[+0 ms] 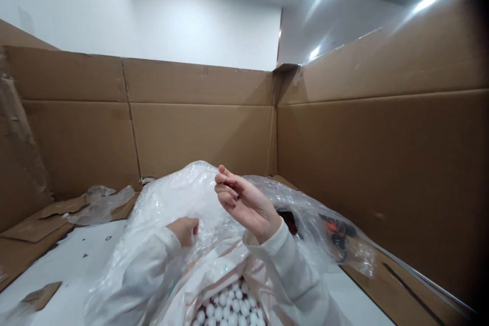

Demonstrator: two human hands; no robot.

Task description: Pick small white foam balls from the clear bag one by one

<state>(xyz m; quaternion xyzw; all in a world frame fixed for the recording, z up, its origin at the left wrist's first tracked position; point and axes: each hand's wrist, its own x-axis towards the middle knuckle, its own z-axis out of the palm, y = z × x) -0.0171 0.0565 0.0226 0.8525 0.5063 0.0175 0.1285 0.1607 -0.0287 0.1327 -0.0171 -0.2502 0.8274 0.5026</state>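
My left hand [184,229] is closed at the large clear plastic bag [179,193] full of white material; what its fingers hold, if anything, is hidden. My right hand [248,204] is raised palm up in front of the bag, fingers curled and thumb against a fingertip; nothing large enough to make out shows between them. Below both hands, an open pale pink bag [214,277] holds several small white balls [233,305]. Its edge lies beside my right sleeve.
Tall cardboard walls [202,132] stand at the back and right. Clear plastic film [317,219] covers dark and red items at the right. Cardboard pieces [34,224] and crumpled film [101,206] lie left, near a white board [87,249].
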